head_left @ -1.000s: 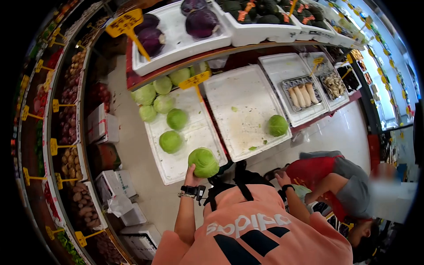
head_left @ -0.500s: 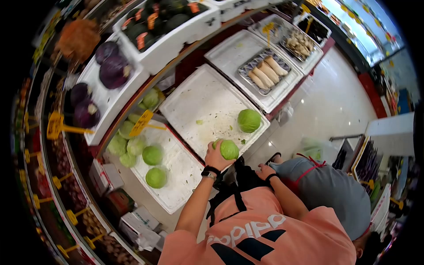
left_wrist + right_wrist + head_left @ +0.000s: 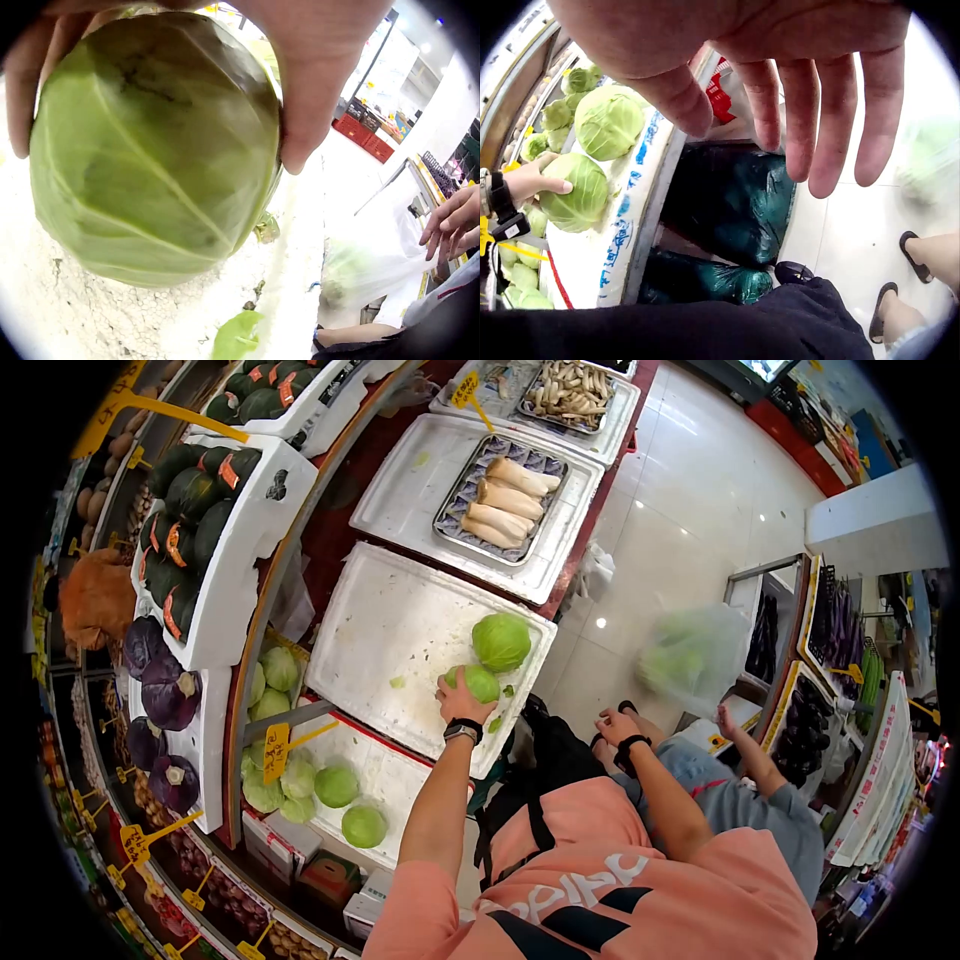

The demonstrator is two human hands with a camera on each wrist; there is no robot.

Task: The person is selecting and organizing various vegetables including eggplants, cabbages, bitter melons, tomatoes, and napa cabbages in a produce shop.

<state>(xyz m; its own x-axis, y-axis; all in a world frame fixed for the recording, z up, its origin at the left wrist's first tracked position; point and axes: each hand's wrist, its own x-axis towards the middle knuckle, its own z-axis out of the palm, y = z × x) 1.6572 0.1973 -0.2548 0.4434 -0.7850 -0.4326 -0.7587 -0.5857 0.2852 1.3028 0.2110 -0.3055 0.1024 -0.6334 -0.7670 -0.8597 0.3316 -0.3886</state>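
My left hand grips a round green cabbage over the near end of a white foam tray. In the left wrist view, fingers wrap one side of this cabbage and the thumb presses the other; brownish marks show on its top. A second cabbage sits right beside it in the same tray. My right hand hangs near my body, away from the trays. In the right wrist view its fingers are spread and relaxed, with nothing held.
A neighbouring tray bears several cabbages. Beyond stand a pack of king oyster mushrooms, purple cabbages and dark green squashes on a raised shelf. To my right, a bent person holds a clear plastic bag.
My left hand has carried the cabbage from the left tray across to the neighbouring one, beside the cabbage there. The view has swung right, and the other person's plastic bag has come into clearer sight.
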